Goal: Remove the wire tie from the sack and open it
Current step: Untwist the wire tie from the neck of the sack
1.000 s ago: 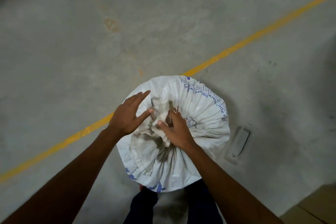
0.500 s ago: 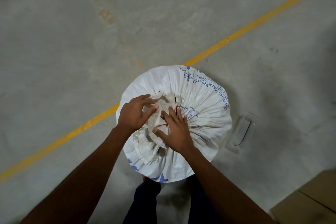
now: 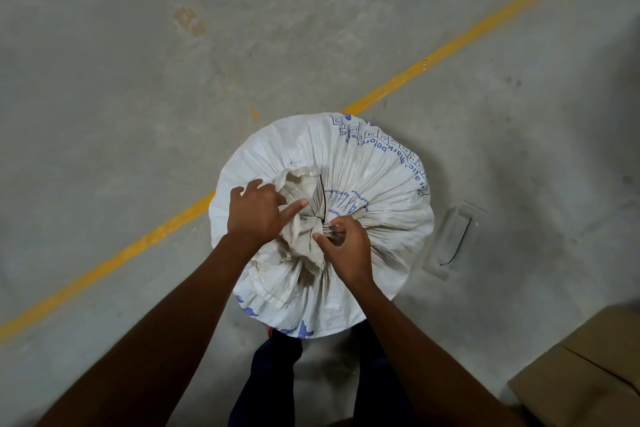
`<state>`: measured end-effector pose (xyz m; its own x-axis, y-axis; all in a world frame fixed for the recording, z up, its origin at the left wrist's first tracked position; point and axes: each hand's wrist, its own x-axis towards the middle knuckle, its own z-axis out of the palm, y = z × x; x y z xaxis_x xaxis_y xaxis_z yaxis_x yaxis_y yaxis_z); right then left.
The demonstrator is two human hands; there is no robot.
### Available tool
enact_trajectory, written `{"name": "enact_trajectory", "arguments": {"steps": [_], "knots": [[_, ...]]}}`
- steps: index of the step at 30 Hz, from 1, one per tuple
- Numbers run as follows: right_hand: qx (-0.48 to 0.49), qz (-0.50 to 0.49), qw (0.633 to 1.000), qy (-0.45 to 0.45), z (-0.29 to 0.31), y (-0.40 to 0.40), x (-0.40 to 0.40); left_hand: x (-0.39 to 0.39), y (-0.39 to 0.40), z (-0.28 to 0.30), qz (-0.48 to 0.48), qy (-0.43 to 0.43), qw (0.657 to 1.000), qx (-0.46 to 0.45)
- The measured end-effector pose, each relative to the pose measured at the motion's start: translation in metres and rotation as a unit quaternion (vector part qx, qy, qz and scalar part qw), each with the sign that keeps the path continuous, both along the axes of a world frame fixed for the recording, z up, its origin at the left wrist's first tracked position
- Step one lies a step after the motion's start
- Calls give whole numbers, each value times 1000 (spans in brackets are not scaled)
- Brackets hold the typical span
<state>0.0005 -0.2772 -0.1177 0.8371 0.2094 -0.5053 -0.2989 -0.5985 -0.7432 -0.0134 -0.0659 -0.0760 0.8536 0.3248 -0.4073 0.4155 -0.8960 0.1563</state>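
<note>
White woven plastic sack (image 3: 363,163) upright on grey concrete floor (image 3: 138,80). Thin black wire tie (image 3: 322,198) now exposed at gathered neck. Left hand (image 3: 258,213) pressing folds, forefinger extended; right hand (image 3: 343,244) shifted, pinching tie base. Untwisting next.

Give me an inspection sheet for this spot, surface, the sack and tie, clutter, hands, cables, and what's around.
Surface: grey concrete floor with a diagonal yellow line.
Job's things: white sack upright, neck bunched shut; dark wire tie on the neck.
Clutter: clear flat packet right of the sack.
Hands: left hand on the bunched neck; right hand pinching at the tie's knot.
Cables: nothing seen.
Surroundings: cardboard box at lower right.
</note>
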Motion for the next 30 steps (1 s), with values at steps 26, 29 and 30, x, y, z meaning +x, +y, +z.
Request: {"name": "enact_trajectory", "arguments": {"steps": [26, 29, 30], "knots": [[151, -115, 964, 184, -36, 4, -3, 3, -9, -59, 10, 31, 969, -246], [146, -109, 966, 181, -40, 6, 1, 7, -10, -66, 14, 19, 968, -251], [148, -102, 967, 181, -42, 5, 2, 8, -10, -68, 12, 19, 967, -252]]}}
